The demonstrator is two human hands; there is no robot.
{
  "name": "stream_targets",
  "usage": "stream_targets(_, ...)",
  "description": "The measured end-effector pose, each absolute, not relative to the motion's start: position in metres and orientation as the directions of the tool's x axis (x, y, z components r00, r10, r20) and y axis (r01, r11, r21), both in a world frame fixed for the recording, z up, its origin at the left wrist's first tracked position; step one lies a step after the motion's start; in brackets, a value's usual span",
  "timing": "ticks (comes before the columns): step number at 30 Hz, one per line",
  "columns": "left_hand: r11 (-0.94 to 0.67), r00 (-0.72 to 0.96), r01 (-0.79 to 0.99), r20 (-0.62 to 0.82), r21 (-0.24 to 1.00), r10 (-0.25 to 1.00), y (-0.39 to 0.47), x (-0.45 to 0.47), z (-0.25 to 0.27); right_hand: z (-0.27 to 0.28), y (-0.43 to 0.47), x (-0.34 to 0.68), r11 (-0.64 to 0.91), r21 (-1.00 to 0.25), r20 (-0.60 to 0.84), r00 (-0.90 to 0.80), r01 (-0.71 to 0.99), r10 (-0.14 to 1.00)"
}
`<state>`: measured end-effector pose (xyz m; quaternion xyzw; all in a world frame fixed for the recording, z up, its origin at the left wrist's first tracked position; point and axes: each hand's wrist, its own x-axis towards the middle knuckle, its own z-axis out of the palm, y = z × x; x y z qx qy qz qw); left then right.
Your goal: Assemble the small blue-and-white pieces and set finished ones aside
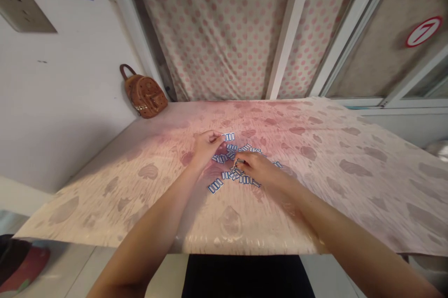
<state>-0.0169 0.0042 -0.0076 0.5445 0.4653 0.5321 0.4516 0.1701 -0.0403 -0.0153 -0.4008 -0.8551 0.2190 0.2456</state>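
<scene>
Several small white cards with blue bars [245,179] lie in a loose, overlapping heap on the patterned tablecloth [231,223]. My left hand [207,146] is at the heap's far left side, thumb and forefinger pinched on the edge of one such card [229,137], which points to the right. Over the heap's right part, my right hand [255,163] has its fingers curled down among the cards. What its fingertips hold, if anything, is too small to make out. A single card [215,186] lies at the heap's near left edge, and another [277,164] lies just right of my right hand.
A brown toy-like backpack [146,95] stands at the table's far left corner against the white wall [77,69]. Behind the table hangs a dotted curtain [224,31] by white window frames [292,27]. A red and dark object [24,260] is on the floor at left.
</scene>
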Motion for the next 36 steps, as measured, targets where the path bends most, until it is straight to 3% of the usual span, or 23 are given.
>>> stream_targets(5,-0.114,0.088,-0.036,0.117,0.993,0.989,0.001,-0.010,-0.013,-0.008,-0.035,0.176,0.477,-0.795,0.387,-0.292,0.376,0.875)
stream_targets(9,-0.108,0.124,-0.038,0.111,0.993,0.986,-0.005,-0.001,-0.012,-0.003,-0.034,0.183,0.352,-0.884,0.320,-0.148,0.307,0.936)
stream_targets(12,-0.092,0.137,-0.049,0.098,0.995,0.986,-0.010,0.003,-0.009,-0.003,-0.033,0.186,0.309,-0.916,0.279,-0.145,0.256,0.949)
stream_targets(17,-0.094,0.159,-0.055,0.102,0.994,0.982,-0.012,0.005,-0.007,-0.007,-0.032,0.185,0.255,-0.938,0.236,-0.105,0.233,0.966)
stream_targets(22,-0.092,0.172,-0.059,0.101,0.994,0.980,-0.014,0.007,-0.005,-0.006,-0.036,0.182,0.301,-0.870,0.335,0.020,0.391,0.942)
stream_targets(25,-0.080,0.181,-0.063,0.090,0.995,0.979,-0.017,0.009,-0.004,-0.005,-0.037,0.181,0.355,-0.820,0.407,0.020,0.449,0.913)
stream_targets(36,-0.079,0.180,-0.112,0.098,0.991,0.979,-0.022,0.011,-0.006,-0.006,-0.041,0.173,0.367,-0.808,0.425,0.024,0.461,0.905)
